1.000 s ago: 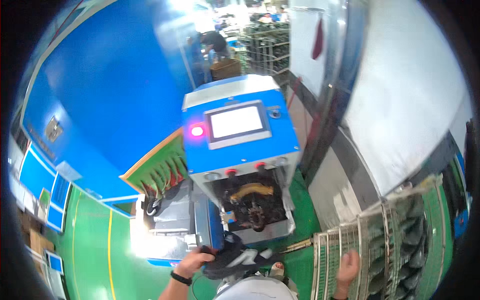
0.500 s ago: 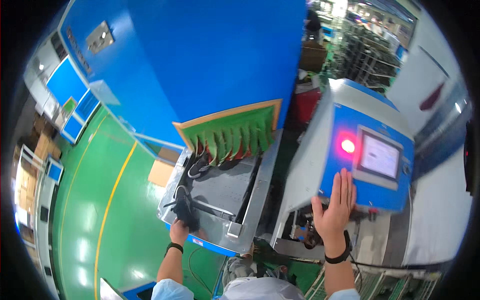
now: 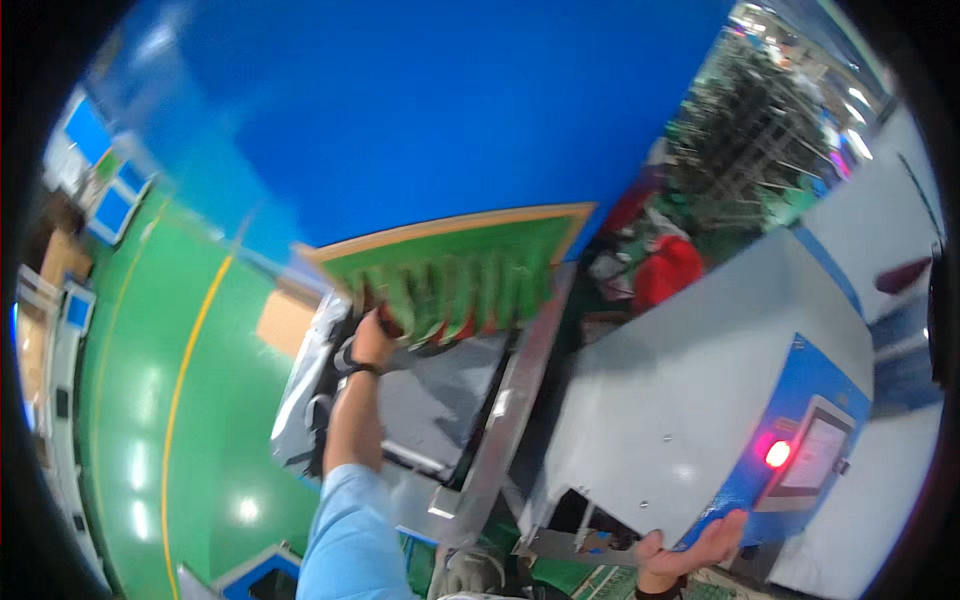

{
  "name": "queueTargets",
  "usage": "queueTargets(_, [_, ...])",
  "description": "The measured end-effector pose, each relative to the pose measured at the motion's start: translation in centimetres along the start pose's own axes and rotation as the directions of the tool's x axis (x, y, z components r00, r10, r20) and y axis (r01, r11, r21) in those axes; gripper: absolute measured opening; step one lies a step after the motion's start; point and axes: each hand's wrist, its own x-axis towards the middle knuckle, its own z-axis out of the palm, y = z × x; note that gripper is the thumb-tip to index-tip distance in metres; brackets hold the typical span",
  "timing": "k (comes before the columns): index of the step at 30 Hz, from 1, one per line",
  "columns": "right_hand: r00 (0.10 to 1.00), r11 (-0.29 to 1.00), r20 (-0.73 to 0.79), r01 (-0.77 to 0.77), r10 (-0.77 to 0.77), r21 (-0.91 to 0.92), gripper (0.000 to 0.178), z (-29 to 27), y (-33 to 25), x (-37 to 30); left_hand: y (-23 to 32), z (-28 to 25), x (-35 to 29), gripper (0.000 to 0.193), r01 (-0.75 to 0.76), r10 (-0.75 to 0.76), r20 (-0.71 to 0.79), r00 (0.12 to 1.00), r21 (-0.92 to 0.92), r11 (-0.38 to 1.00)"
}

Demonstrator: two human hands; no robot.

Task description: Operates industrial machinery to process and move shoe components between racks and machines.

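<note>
The head view is showing the left hand [image 3: 372, 338] reaching up to the green strip curtain [image 3: 455, 283] that is hanging at the mouth of the big blue machine [image 3: 430, 120]. The hand is touching the lower ends of the strips, just above the grey conveyor belt [image 3: 430, 400]; the fingers are going between the strips, so I cannot tell if they are closed on something or apart. A dark band is sitting on the wrist, and the light blue sleeve [image 3: 345, 530] is coming from the lower edge.

The right hand [image 3: 690, 553] is resting well apart, at the lower corner of the white and blue machine [image 3: 700, 400], with the fingers lying together and lightly curled under its edge, holding nothing. A red lamp [image 3: 777, 453] is glowing beside the small screen [image 3: 815, 455] of this machine.

In my judgement, the risk is sitting at the curtain: if the belt is running, it could be pulling the fingers or the sleeve inward, and the strips are hiding what is behind them. Around is the green floor [image 3: 150, 400] with a yellow line [image 3: 185, 380]
</note>
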Motion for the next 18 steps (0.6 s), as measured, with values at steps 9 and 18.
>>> queueTargets(9, [1.0,1.0,-0.009,0.021,-0.021,-0.018,0.079,0.6,-1.4,1.1,-1.7,0.3,-2.4,0.052,0.111,-0.092,-0.066,0.994,0.396,0.912])
queueTargets(18, [0.99,0.982,-0.054,-0.119,0.128,0.149,0.059,-1.2,-2.0,2.3,11.0,-10.8,-15.4,0.062,-0.046,-0.03,-0.234,0.972,-0.313,0.948])
